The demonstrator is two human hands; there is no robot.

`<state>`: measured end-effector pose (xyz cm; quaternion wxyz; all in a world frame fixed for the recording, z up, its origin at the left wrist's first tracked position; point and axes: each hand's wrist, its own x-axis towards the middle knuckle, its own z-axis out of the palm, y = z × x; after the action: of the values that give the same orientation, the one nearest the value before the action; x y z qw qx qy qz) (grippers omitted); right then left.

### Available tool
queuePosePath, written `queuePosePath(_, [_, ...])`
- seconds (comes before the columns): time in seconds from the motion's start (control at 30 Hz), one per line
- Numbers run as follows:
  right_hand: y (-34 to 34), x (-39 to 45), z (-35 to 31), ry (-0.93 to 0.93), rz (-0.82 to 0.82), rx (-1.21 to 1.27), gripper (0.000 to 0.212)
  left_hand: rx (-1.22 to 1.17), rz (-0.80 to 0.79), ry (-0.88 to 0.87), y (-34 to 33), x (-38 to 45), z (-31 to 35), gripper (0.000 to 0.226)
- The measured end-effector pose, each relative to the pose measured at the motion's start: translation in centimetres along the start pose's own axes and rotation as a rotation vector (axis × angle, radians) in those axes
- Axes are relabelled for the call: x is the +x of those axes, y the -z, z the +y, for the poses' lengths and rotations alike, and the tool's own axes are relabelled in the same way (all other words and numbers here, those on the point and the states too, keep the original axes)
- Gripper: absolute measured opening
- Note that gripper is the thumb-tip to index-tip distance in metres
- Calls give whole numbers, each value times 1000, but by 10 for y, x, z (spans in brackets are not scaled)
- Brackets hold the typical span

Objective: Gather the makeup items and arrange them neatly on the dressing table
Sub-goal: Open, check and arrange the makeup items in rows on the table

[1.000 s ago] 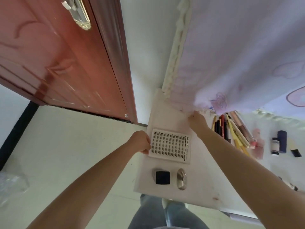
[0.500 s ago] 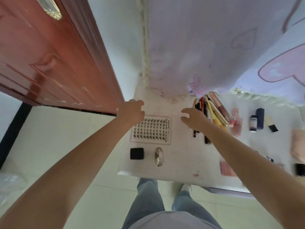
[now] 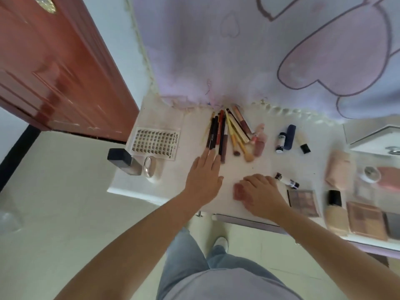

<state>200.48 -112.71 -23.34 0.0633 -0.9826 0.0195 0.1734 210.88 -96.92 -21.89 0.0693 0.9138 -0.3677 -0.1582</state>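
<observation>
A red-brown door [image 3: 54, 68] filled the upper left of the frame, a white wall [image 3: 121, 35] beside it, a lilac curtain [image 3: 249, 50] across the top, pale floor tiles [image 3: 65, 202] at lower left, and even daylight lay over everything.

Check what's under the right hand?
A small pink flat item pokes out at the fingertips of the right hand, lying on the dressing table. The rest is covered; what it is can't be told.
</observation>
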Motion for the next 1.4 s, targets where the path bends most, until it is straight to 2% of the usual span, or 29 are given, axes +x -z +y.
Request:
queuePosePath(0.17, [-16, -3, 5, -17, -14, 5, 51, -17, -161, 200, -53, -40, 1, 63])
queuePosePath(0.33, [-18, 1, 9, 4, -5, 99, 49, 16, -212, 246, -69, -53, -2, 63])
queuePosePath(0.47, [-4, -5, 6, 43, 66, 473, 47, -52, -193, 277, -66, -50, 1, 62])
queuePosePath(0.57, [19, -19, 4, 54, 104, 770, 46, -141, -232, 188, -46, -52, -1, 59])
queuePosePath(0.63, [36, -29, 5, 103, 89, 819, 43, -366, -184, 166, -25, -54, 1, 53])
queuePosePath(0.7, [52, -37, 6, 178, 97, 768, 41, -811, -98, 243, 3, -54, 9, 39])
queuePosePath(0.77, [69, -44, 6, 241, 99, 743, 42, -1218, -50, 212, 30, -55, 19, 22])
queuePosePath(0.87, [90, -53, 1, 307, 101, 676, 48, -1445, -102, 152, 55, -54, 30, 22])
queuePosePath(0.97, [98, -53, -2, 300, 222, 618, 38, -1563, -106, 164, 65, -50, 36, 23])
queuePosePath(1.07, [101, -49, -6, 125, 336, 676, 28, -1613, 23, 222, 68, -44, 40, 20])
queuePosePath(1.17, [99, -45, -11, 43, 262, 765, 40, -1560, 105, 237, 68, -40, 46, 15])
queuePosePath(1.27, [96, -41, -9, -5, 314, 821, 42, -1483, 78, 203, 67, -38, 48, 15])
queuePosePath(1.4, [98, -43, -4, -84, 264, 944, 28, -1474, -2, 172, 67, -38, 45, 30])
